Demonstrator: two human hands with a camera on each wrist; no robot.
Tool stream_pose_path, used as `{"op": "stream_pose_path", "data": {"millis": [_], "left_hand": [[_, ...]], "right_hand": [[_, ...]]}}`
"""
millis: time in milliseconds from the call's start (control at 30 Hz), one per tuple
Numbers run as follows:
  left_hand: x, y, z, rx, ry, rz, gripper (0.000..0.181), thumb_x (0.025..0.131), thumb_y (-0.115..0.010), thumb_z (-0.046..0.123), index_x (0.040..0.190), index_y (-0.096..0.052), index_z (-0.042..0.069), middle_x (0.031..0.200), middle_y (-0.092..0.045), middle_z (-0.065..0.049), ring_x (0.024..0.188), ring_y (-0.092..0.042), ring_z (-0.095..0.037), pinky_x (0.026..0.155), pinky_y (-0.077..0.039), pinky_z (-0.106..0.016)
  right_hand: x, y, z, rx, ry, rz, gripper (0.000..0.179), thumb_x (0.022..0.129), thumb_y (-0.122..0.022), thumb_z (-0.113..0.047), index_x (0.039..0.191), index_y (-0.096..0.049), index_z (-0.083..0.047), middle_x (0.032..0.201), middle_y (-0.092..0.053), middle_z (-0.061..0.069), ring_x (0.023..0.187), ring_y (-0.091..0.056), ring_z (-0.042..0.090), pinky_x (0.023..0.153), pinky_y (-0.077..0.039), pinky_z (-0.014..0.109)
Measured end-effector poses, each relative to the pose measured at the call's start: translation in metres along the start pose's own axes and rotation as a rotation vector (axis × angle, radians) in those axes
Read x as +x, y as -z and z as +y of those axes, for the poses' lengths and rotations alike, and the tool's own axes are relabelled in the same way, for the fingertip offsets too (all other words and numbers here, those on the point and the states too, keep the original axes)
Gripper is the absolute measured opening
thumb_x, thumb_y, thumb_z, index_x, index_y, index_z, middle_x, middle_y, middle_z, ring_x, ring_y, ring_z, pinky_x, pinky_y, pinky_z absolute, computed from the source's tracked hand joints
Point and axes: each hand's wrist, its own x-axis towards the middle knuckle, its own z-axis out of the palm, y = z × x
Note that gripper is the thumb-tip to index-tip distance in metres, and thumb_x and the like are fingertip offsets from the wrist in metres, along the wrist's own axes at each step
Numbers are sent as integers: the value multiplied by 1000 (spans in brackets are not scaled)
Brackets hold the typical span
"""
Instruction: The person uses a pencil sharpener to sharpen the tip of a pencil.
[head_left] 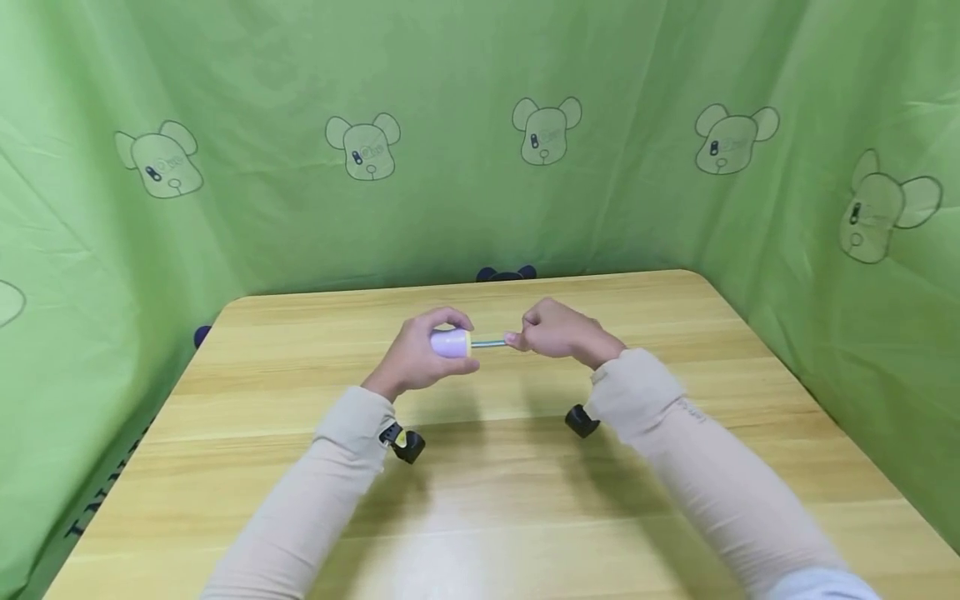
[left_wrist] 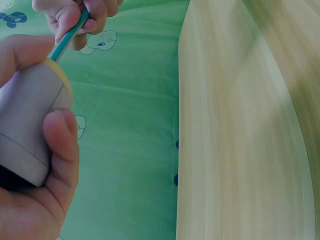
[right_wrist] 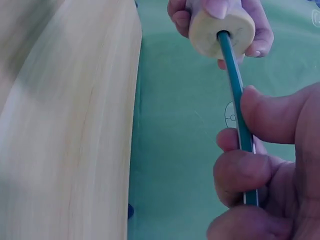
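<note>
A lavender, barrel-shaped pencil sharpener (head_left: 450, 343) with a pale yellow end face lies sideways in the grip of my left hand (head_left: 417, 354). Fingers curl over its top and the thumb presses from below. From the round hole in the yellow end face (right_wrist: 205, 37) sticks a teal-green pencil (right_wrist: 234, 80), its tip hidden inside. My right hand (head_left: 558, 329) pinches the pencil between thumb and curled fingers, a short way from the sharpener. In the left wrist view, the sharpener body (left_wrist: 25, 115) shows a seam and a dark base. Both hands are above the table.
Under the hands spreads a light wood-grain table (head_left: 480, 533). Green curtains (head_left: 450, 50) printed with bear heads hang behind it and on both sides. A black wrist-camera (head_left: 409, 446) is strapped at the left cuff, and another black device (head_left: 581, 421) sits at the right cuff.
</note>
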Motion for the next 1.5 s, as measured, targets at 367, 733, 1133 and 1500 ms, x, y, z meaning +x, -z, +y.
{"op": "stream_pose_path", "data": {"millis": [367, 733, 1133, 1500], "left_hand": [[1, 5, -1, -2, 58, 40, 44, 70, -86, 17, 109, -65, 14, 105, -62, -6, 86, -58, -24, 68, -52, -35], [-1, 13, 4, -84, 95, -1, 44, 71, -84, 15, 109, -63, 12, 109, -60, -11, 90, -54, -27, 66, -50, -33], [-3, 16, 8, -260, 156, -98, 40, 76, -80, 11, 110, -60, 11, 105, -57, -15, 71, -49, -20, 52, -41, -25], [-2, 18, 8, -263, 169, -117, 40, 76, -80, 11, 109, -59, 12, 101, -55, -14, 70, -48, -19, 51, -38, -24]], "right_hand": [[-3, -21, 25, -174, 398, 421, 13, 84, -77, -21, 90, -71, -12, 90, -67, 1, 66, -55, 18, 64, -43, 37], [12, -51, 51, -258, 881, 1033, 26, 82, -77, -29, 87, -69, -4, 79, -68, 8, 68, -60, 27, 64, -36, 44], [19, -59, 48, -323, 1029, 1381, 36, 90, -69, -35, 72, -66, -4, 65, -65, 6, 53, -50, 26, 67, -26, 49], [21, -64, 43, -299, 971, 1426, 45, 90, -67, -40, 61, -61, -6, 52, -54, 3, 43, -38, 22, 61, -26, 48]]}}
